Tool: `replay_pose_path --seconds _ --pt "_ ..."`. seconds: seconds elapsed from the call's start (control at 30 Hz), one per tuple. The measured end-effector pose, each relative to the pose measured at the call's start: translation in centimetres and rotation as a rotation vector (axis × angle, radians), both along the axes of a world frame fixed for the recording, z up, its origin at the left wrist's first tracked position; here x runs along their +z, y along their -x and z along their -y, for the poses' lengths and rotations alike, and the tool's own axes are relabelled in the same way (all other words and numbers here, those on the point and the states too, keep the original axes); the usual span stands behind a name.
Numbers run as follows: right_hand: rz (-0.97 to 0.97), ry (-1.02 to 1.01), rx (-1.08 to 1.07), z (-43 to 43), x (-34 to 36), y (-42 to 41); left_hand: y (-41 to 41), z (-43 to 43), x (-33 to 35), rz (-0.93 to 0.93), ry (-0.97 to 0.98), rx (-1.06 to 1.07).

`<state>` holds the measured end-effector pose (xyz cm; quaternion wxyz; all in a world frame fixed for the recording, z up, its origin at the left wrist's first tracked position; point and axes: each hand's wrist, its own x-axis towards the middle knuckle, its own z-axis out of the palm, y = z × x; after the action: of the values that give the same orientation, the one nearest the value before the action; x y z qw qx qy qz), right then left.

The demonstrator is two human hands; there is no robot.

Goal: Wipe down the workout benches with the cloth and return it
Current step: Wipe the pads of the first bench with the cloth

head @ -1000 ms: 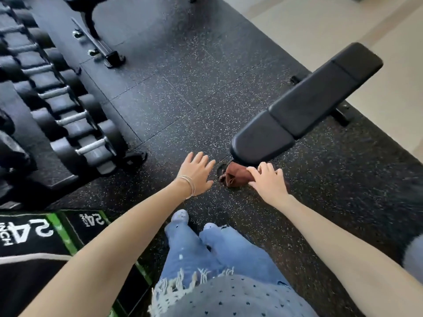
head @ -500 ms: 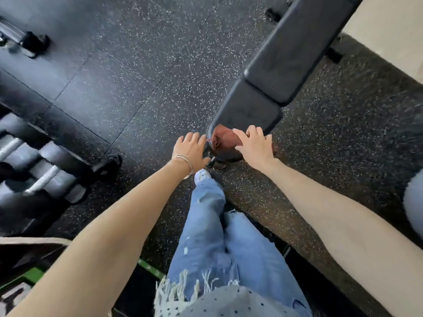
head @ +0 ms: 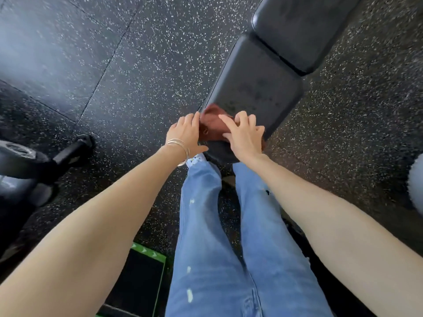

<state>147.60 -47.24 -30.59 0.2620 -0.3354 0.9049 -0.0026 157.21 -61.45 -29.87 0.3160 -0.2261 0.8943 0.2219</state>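
A black padded workout bench runs up to the right, its seat pad nearest me and its back pad beyond. A crumpled reddish-brown cloth lies on the near end of the seat pad. My right hand rests over the cloth's right side, fingers spread on top and thumb tucked against it, gripping it. Straight fingers of my left hand, bangles at the wrist, touch the cloth's left edge. Part of the cloth is hidden under my right hand.
Black speckled rubber floor surrounds the bench. A dumbbell and a rack foot sit at the left. A black mat with a green edge lies by my legs. A pale blurred object is at the right edge.
I have come closer to the bench end. The cloth has risen from below the seat's end onto the pad under my right hand, and my left hand has moved in against it.
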Motion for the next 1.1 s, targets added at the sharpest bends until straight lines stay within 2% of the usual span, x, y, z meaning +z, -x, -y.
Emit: replay_pose_path --seconds 0.17,0.3,0.43,0.57,0.7,0.9,0.97,1.1 --pt "-0.082 -0.005 -0.295 5.6 -3.2 10.1 1.8 0.4 -1.6 -0.05 -0.065 0.014" --pt "-0.136 -0.053 -0.196 8.3 -4.0 15.0 3.0 -0.6 -2.7 -0.055 -0.147 0.132" --pt "-0.109 -0.008 -0.171 5.9 -2.8 10.2 3.0 -0.8 -2.5 -0.038 -0.171 0.179" --pt "-0.04 0.029 -0.034 4.2 -1.6 6.2 3.3 -1.0 -1.9 -0.009 -0.173 0.237" --pt "-0.09 0.03 -0.017 6.6 -2.9 10.4 3.1 -1.6 -1.7 0.004 -0.156 0.323" --pt "-0.099 -0.046 -0.242 12.4 -5.7 17.0 3.3 -1.9 -2.1 -0.02 -0.13 0.338" --pt "-0.099 -0.048 -0.244 12.2 -5.2 14.9 3.2 -2.0 -2.1 -0.03 -0.12 0.345" --pt "-0.092 0.038 -0.05 7.6 -2.8 6.5 3.3 -1.9 -1.8 -0.024 -0.134 0.331"
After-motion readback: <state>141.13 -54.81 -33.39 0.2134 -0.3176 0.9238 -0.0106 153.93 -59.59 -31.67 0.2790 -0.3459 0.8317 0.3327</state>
